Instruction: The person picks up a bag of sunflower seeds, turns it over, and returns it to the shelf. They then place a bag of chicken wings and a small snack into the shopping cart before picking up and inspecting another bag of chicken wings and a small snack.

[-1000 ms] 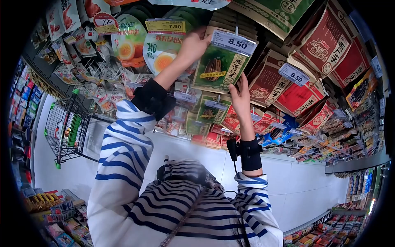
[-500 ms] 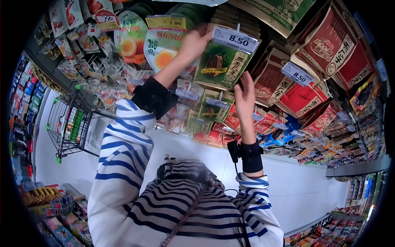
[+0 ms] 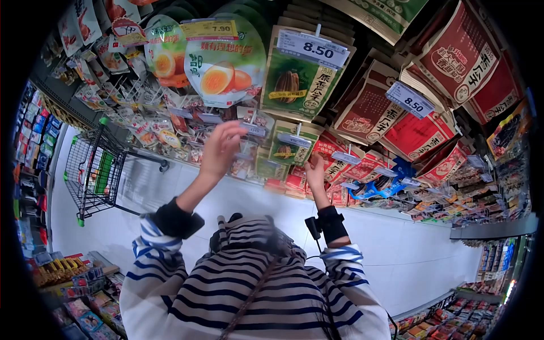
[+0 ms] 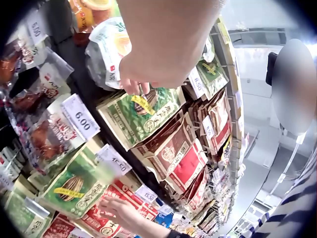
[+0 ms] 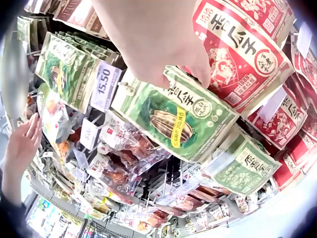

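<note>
My left hand [image 3: 222, 150] hangs in front of the shelf with nothing in it, fingers loosely spread and slightly blurred. My right hand [image 3: 315, 170] is at the right edge of a lower green bag of sunflower seeds [image 3: 292, 146], which hangs on a hook. In the right wrist view the fingertips overlap the upper part of this green bag [image 5: 171, 124], next to a red seed bag [image 5: 242, 59]. A larger green seed bag [image 3: 300, 85] hangs above, behind an 8.50 price tag [image 3: 313, 50]. The left wrist view shows both hands before the bags.
Egg snack packs [image 3: 224, 62] hang to the left of the large green bag. Brown-red seed bags [image 3: 368, 105] hang to its right. A shopping cart [image 3: 96, 170] stands on the floor at the left. Shelves of packaged snacks [image 3: 453, 317] line the lower right.
My left hand has left the upper green bag and come down and to the left. My right hand has dropped from beside that bag to the lower green bag.
</note>
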### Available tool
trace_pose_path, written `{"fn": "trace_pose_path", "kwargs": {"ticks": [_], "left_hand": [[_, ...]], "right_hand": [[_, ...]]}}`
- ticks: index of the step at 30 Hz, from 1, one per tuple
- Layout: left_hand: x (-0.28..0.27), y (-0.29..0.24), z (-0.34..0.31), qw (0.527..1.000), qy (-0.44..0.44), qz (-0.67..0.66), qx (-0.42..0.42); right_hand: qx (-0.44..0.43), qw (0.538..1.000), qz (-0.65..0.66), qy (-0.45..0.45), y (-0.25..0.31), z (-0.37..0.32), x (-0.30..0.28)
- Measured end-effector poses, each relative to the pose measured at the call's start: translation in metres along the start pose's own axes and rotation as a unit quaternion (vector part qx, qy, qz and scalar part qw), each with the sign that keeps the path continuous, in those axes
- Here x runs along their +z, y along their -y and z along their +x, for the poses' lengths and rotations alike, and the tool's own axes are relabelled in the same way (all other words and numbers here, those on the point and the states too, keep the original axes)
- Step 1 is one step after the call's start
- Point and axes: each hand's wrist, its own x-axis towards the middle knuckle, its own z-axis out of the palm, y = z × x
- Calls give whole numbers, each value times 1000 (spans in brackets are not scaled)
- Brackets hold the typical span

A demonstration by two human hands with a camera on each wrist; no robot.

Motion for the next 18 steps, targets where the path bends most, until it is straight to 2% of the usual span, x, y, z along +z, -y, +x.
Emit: {"fn": "trace_pose_path", "kwargs": {"ticks": [1,5,8,11,15,18], "left_hand": [[-4,11,-7,1000,-4,-7,15],[-17,33,-32,999,-22,-5,25],[-25,40,-44,999,-39,6,-6],[-30,42,-51,999,-35,-9,-33],[-31,45,-55,998,-46,-7,-38],[-31,50,-56,998,-51,-7,-32]], "right_hand": [[-4,999,43,-8,-3,7,5],[78,996,51,-14,-20,27,14],[63,994,88,-19,-36,33,16],[10,991,129,-42,-31,31,19],[74,993,96,-4,-9,26,13],[16,999,-30,29,-23,32,14]]}}
